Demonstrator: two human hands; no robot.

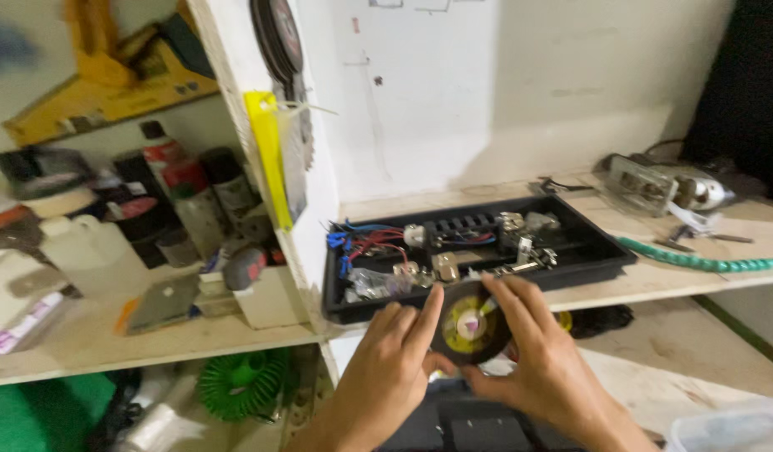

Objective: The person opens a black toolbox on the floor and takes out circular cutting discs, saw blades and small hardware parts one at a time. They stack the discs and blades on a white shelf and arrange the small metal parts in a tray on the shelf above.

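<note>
Dark disc (470, 325) with yellow centre label: held upright in front of the shelf edge, label facing the person | left hand (386, 368) fingers clamped on its left rim, right hand (541, 360) fingers pinching the right rim, steadying it | behind: black tray (600, 261) of wired parts on wooden shelf (654, 280)

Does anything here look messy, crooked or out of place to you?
Mostly clutter. The black tray on the shelf holds a loose tangle of red and blue wires and small metal parts. The left hand and right hand hold a dark disc with a yellow centre; no damage shows on it.
</note>
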